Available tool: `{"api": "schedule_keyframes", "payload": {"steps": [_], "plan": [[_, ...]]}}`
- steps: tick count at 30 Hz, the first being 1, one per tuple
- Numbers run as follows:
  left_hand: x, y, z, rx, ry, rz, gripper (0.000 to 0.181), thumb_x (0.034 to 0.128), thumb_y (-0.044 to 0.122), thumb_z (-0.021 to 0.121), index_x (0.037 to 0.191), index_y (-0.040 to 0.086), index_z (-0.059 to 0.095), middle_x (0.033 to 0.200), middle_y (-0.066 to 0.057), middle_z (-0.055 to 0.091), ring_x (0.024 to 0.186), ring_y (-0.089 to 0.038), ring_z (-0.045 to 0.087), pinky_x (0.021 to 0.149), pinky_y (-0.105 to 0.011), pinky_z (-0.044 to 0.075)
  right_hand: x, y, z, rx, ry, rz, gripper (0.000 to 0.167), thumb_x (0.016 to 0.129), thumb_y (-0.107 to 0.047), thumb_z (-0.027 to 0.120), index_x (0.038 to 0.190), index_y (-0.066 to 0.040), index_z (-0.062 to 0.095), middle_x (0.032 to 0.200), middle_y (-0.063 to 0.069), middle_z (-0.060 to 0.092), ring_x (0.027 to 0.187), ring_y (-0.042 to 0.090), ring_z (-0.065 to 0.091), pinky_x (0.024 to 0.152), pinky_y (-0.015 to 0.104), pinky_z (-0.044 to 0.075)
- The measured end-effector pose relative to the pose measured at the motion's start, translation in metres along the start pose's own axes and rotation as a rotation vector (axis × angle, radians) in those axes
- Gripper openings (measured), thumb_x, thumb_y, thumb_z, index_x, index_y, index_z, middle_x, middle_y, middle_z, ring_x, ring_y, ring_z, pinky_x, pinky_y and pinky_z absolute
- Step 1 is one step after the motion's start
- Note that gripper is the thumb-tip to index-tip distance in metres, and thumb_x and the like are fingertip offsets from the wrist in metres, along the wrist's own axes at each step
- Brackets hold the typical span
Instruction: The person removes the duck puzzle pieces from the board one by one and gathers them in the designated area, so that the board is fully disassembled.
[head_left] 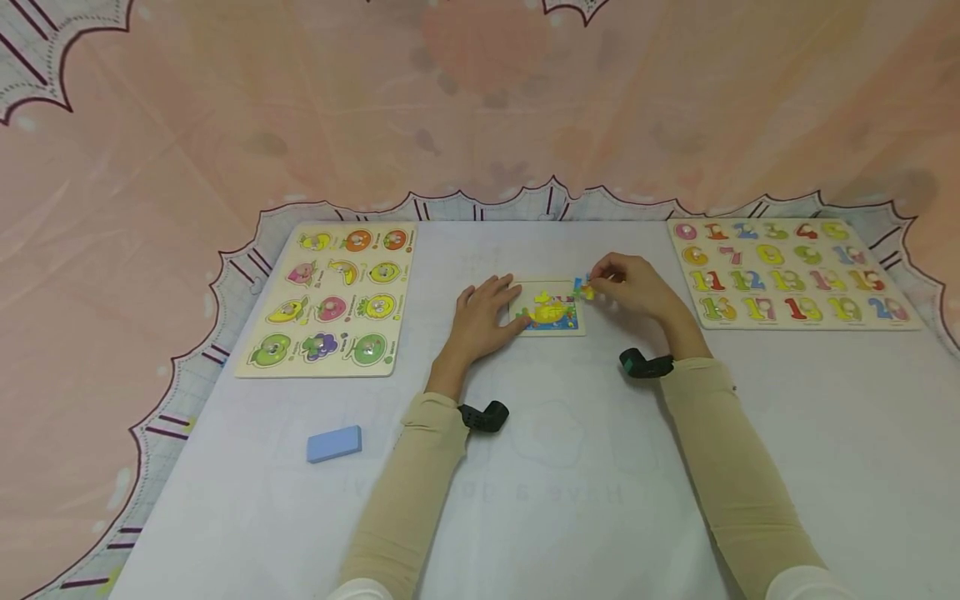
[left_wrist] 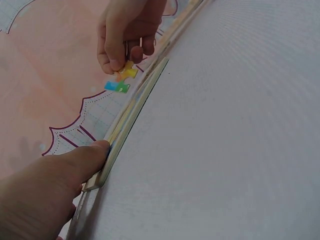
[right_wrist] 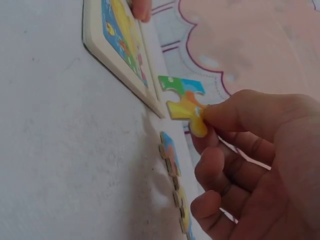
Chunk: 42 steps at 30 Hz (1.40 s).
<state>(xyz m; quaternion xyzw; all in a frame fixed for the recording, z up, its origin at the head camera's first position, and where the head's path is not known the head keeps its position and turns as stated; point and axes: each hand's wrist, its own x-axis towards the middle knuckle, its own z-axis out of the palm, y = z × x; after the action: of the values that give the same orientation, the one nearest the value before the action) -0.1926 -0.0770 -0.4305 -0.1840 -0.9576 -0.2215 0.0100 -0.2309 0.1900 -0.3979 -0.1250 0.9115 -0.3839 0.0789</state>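
A small framed jigsaw puzzle with a yellow and blue picture lies at the middle of the table. My left hand, fingers spread, rests at its left side, with the thumb on the frame edge. My right hand pinches a jigsaw piece between thumb and index finger. That piece is yellow, orange, green and blue, and is held tilted just off the puzzle's right side. More loose jigsaw pieces lie on the table below the right hand in the right wrist view; the hand hides them in the head view.
A fruit peg board lies at the left, and a number peg board at the back right. A blue rectangular block is on the white table at front left. A patterned cloth extends beyond the far edge.
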Motion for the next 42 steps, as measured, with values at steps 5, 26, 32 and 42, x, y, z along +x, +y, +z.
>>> {"api": "schedule_keyframes", "payload": {"steps": [5,26,32,42], "plan": [[-0.001,0.000,0.000,-0.009,0.006,0.003,0.059,0.0885,0.044,0.060,0.140,0.017,0.048,0.152,-0.001,0.036,0.143,-0.021,0.027,0.116,-0.051,0.015,-0.002,0.002,-0.004,-0.010,-0.030,0.031,0.023,0.093,-0.024,0.057,0.105,-0.005,0.061,0.103,0.013,0.060,0.091,0.024,0.051,0.080,0.033,0.040],[0.001,-0.001,0.001,-0.008,0.015,0.002,0.059,0.0883,0.046,0.060,0.139,0.018,0.048,0.152,0.000,0.037,0.143,-0.021,0.027,0.116,-0.050,0.015,-0.008,0.008,-0.013,-0.021,-0.108,0.124,0.028,0.093,-0.028,0.058,0.108,-0.005,0.062,0.099,0.011,0.061,0.087,0.023,0.051,0.071,0.028,0.042],[0.001,-0.002,0.002,-0.004,0.010,0.001,0.059,0.0888,0.045,0.060,0.140,0.019,0.048,0.152,0.001,0.036,0.144,-0.020,0.026,0.116,-0.050,0.015,-0.008,0.008,-0.013,-0.035,-0.124,0.137,0.028,0.093,-0.028,0.057,0.108,-0.005,0.062,0.098,0.011,0.061,0.087,0.022,0.051,0.071,0.029,0.042],[0.001,-0.003,0.003,-0.004,0.011,0.001,0.059,0.0884,0.046,0.060,0.140,0.019,0.048,0.152,0.001,0.036,0.144,-0.020,0.027,0.116,-0.049,0.015,-0.007,0.010,-0.010,-0.057,-0.106,0.107,0.025,0.093,-0.023,0.058,0.106,-0.003,0.063,0.096,0.011,0.061,0.084,0.022,0.051,0.070,0.028,0.043]]}}
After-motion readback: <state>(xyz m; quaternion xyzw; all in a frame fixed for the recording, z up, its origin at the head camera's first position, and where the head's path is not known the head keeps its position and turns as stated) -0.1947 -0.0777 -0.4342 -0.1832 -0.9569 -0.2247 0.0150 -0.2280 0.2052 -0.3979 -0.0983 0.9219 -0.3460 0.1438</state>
